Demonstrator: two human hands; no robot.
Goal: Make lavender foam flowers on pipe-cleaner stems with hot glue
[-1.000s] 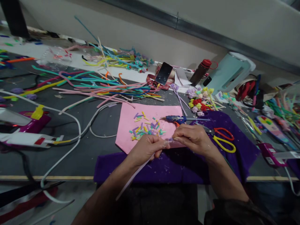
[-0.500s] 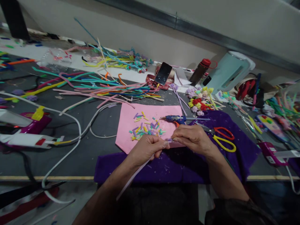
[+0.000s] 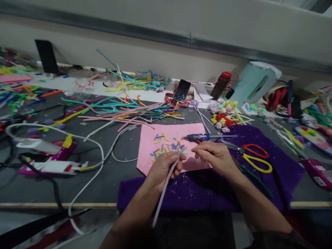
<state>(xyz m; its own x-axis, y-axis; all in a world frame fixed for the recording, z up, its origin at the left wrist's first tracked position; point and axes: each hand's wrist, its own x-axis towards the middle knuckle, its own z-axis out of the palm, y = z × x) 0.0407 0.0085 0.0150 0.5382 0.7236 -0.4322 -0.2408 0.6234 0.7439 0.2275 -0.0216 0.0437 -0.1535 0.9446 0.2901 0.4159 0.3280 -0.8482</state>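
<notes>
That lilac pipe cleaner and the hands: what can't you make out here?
- Head view: whether the right hand pinches anything; its fingertips curl under.
- Head view: the top of the lilac pipe cleaner, buried in the left hand.
- Head view: the small cut pieces on the pink sheet, too small to tell apart.

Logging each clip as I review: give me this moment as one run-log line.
left hand: holds lilac pipe cleaner | right hand: fingers pinched, content unclear | under hands: pink sheet, cut pieces | nearby: glue gun, scissors
</notes>
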